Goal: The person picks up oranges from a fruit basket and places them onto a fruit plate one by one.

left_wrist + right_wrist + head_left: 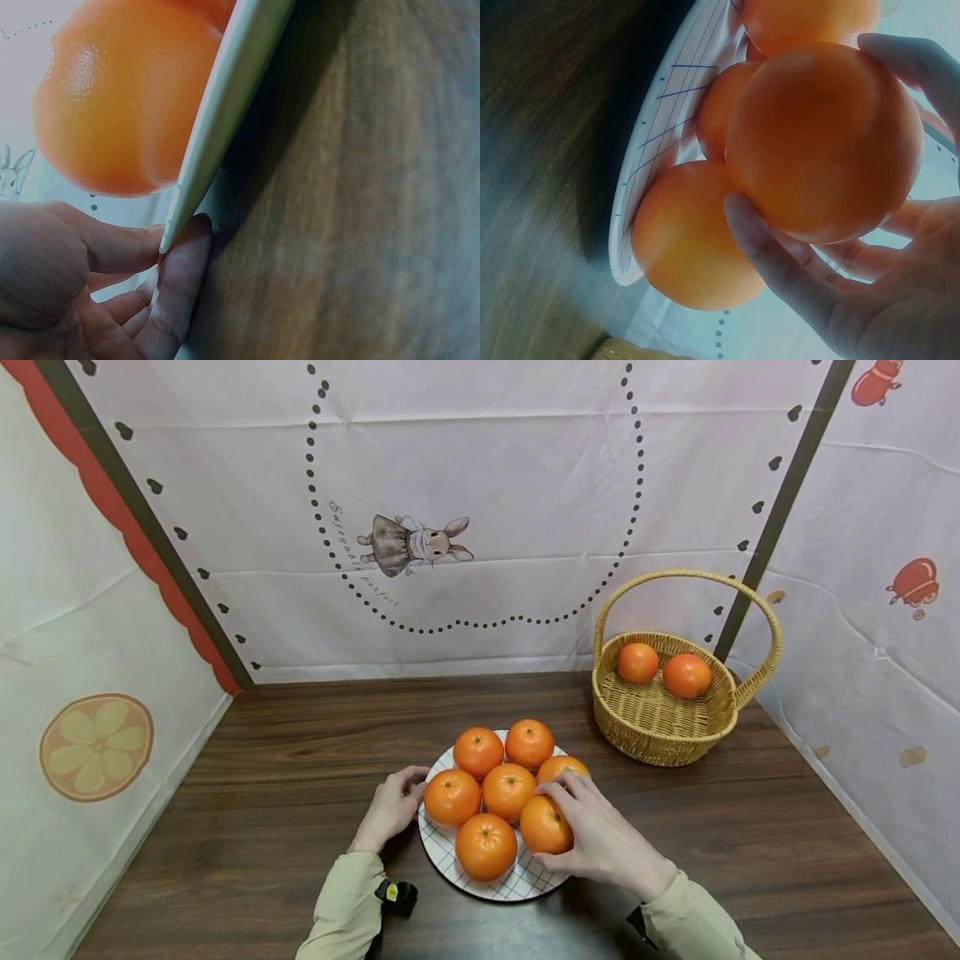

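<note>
Right grip [602,841] grasping smooth, glossy, rounded orange fruit [545,827]; left grip [392,807] pinching white, grid-lined plate [527,882] at edge.

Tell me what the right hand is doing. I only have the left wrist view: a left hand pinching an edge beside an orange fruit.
Observer: The right hand grips one fruit.

Operator: And how many share the plate I'm pinching?

Observer: The head view shows seven orange fruits on or just over it, counting the gripped one.

Operator: Anything standing beyond the plate?

Observer: Yes, a wicker basket, beyond it to the right, with two fruits inside.
</note>
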### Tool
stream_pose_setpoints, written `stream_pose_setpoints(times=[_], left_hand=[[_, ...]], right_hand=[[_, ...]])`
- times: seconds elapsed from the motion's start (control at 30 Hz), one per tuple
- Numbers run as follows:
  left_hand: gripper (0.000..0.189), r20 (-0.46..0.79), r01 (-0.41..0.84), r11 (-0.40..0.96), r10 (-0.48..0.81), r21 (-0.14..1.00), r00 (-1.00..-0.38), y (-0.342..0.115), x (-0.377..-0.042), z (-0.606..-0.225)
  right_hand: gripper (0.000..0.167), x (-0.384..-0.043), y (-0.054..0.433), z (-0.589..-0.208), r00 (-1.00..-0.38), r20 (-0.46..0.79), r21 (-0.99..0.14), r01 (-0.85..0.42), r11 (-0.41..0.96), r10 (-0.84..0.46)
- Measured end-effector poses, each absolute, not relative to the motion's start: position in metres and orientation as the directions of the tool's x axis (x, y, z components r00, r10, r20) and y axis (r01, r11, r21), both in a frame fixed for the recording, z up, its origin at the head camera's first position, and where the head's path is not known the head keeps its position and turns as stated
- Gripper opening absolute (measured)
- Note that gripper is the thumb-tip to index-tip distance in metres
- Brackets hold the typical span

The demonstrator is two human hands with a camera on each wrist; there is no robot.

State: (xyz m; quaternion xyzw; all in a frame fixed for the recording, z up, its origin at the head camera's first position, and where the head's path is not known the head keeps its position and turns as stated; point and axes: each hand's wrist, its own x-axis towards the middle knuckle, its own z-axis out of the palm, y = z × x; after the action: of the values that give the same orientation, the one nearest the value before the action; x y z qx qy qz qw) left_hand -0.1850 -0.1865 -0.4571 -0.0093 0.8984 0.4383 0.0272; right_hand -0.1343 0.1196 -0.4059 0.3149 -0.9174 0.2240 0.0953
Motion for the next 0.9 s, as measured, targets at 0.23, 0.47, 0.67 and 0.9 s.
stream_pose_setpoints(times=[0.23,0.47,0.67,0.9], left_hand=[[0.027,-0.035,-0.024,0.639,0.005,0.769,-0.999,-0.1875,-0.1860,-0.4581],[0.027,-0.037,-0.021,0.640,0.011,0.768,-0.999,-0.1876,-0.1860,-0.4576],[0.028,-0.043,-0.029,0.640,0.007,0.768,-0.999,-0.1877,-0.1862,-0.4583],[0.029,-0.054,-0.041,0.644,0.001,0.764,-0.999,-0.1882,-0.1879,-0.4604]], right_hand=[[0.064,-0.1307,0.1186,-0.4075,-0.761,0.302,-0.309,-0.647,0.697,-0.574],[0.060,-0.1282,0.1185,-0.4071,-0.755,0.281,-0.307,-0.656,0.690,-0.593],[0.062,-0.1273,0.1178,-0.4067,-0.775,0.244,-0.298,-0.632,0.715,-0.583],[0.063,-0.1273,0.1164,-0.4069,-0.786,0.229,-0.283,-0.618,0.734,-0.574]])
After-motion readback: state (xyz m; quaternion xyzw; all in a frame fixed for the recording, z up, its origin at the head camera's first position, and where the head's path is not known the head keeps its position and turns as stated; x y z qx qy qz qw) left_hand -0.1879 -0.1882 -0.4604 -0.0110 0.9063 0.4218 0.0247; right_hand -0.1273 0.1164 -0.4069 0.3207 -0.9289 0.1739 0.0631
